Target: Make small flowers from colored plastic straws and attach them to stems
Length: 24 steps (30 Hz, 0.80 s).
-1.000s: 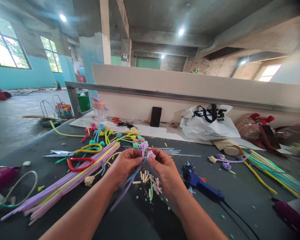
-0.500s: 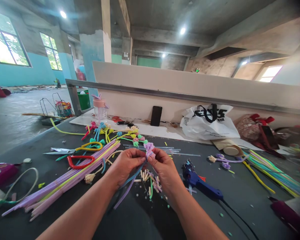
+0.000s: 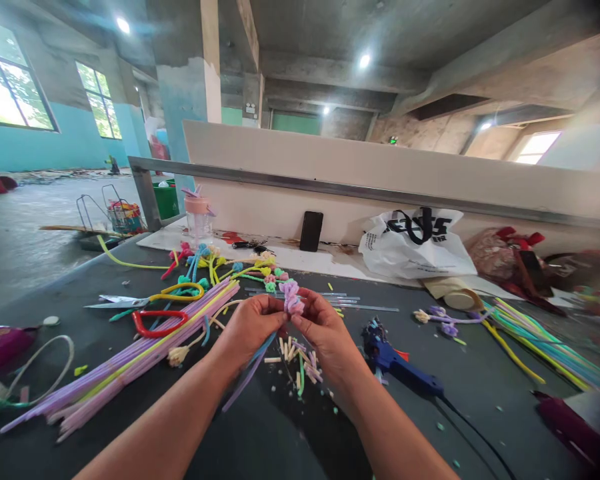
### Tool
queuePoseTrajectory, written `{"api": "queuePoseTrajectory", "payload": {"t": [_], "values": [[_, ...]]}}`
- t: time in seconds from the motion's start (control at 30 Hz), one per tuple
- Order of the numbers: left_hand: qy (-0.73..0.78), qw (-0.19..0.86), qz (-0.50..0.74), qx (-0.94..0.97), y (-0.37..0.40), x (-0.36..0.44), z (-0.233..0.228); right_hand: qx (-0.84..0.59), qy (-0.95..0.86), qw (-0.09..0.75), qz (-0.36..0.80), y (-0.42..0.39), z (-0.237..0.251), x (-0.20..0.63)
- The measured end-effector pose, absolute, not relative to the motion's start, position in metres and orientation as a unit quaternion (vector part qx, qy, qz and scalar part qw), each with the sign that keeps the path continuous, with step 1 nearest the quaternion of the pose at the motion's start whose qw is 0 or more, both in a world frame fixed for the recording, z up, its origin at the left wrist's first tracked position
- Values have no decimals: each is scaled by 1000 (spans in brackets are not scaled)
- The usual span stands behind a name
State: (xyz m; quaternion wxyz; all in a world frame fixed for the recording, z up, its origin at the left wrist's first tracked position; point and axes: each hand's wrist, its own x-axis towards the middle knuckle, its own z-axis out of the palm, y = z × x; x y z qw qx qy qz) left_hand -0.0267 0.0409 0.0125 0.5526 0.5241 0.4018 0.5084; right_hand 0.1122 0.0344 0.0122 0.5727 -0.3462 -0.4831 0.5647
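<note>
Above the dark tabletop [image 3: 260, 427], left hand [image 3: 247, 328] and right hand [image 3: 325, 333] pinch shut on the lilac fuzzy pipe-cleaner flower [image 3: 291, 298]; steady, tight twisting near its head seems advisable.

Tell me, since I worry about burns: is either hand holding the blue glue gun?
No, the blue glue gun lies on the table beside the right hand, while both hands pinch a purple pipe-cleaner flower.

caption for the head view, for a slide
Both hands, left and right, pinch a purple pipe-cleaner flower over a cluttered dark table.
</note>
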Motion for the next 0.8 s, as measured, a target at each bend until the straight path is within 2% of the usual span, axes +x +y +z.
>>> {"api": "queuePoseTrajectory", "payload": {"t": [0.2, 0.6, 0.8], "values": [[391, 584, 525, 480, 40, -26, 12, -396, -497, 529, 562, 36, 11, 111], [341, 648, 488, 475, 36, -26, 13, -390, -459, 543, 586, 34, 12, 113], [349, 645, 491, 471, 36, -26, 15, -380, -449, 543, 599, 33, 14, 113]]}}
